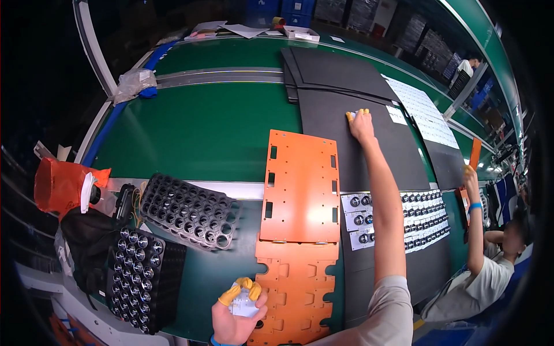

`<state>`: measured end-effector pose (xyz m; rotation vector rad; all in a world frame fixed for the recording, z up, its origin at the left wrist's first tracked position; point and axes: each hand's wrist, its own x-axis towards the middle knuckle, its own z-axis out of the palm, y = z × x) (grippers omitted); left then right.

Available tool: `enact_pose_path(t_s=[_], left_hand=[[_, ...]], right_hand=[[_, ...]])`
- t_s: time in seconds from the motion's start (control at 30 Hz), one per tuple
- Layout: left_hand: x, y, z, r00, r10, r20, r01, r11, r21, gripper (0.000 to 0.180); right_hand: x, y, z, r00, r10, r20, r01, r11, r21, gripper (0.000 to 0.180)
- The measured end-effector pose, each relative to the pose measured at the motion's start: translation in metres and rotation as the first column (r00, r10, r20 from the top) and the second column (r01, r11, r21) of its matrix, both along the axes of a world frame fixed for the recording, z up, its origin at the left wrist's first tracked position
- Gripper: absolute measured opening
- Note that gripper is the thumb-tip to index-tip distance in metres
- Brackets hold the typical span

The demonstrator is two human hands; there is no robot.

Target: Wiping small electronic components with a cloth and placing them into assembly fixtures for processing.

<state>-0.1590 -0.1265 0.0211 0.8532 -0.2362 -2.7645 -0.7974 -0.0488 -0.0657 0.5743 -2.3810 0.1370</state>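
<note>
In the head view, the left hand (235, 314), fingertips capped in yellow rubber, grasps a small pale, glossy part (243, 305) near the counter's (196, 127) near edge. Just right of it lies a flat orange plate (300, 187) with rectangular slots, over a notched orange sheet (297, 291). The right hand (362, 124) stretches far forward, fingers pressed flat, holding nothing, on a matte black foam sheet (340, 144).

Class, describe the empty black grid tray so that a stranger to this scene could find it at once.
Start at the green work surface and find the flat orange plate lying near its middle. Just left of that plate sits the black grid tray, tilted at an angle. Unlike the black tray below it, filled with shiny round parts, its round holes are empty.
</note>
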Motion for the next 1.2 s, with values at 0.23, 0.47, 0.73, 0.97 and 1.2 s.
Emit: enact_pose_path(t_s=[0.23,0.47,0.73,0.97,1.2], left_hand=[[0.004,-0.003,0.004,0.998,0.046,0.046,-0.045,0.999,-0.028,0.021],[0.009,-0.005,0.0,0.999,0.041,-0.026,-0.041,0.999,0.001,0.021],[0.016,-0.003,-0.011,0.988,-0.016,-0.151,0.011,0.999,-0.035,0.026],[0.014,0.001,-0.018,0.984,0.024,-0.174,-0.034,0.998,-0.056,0.03],[0.04,-0.006,-0.011,0.924,0.039,-0.38,-0.077,0.993,-0.086,0.051]], right_hand=[[0.045,-0.042,0.019,0.982,0.052,0.18,-0.063,0.996,0.058,0.023],[0.044,-0.031,0.036,0.977,0.048,0.209,-0.102,0.962,0.252,0.029],[0.063,0.009,0.044,0.982,0.134,0.13,-0.155,0.973,0.169,0.022],[0.199,-0.016,0.133,0.813,0.58,-0.045,-0.539,0.722,-0.434,0.036],[0.465,-0.024,0.187,0.015,0.994,-0.113,-0.993,0.028,0.116,0.046]])
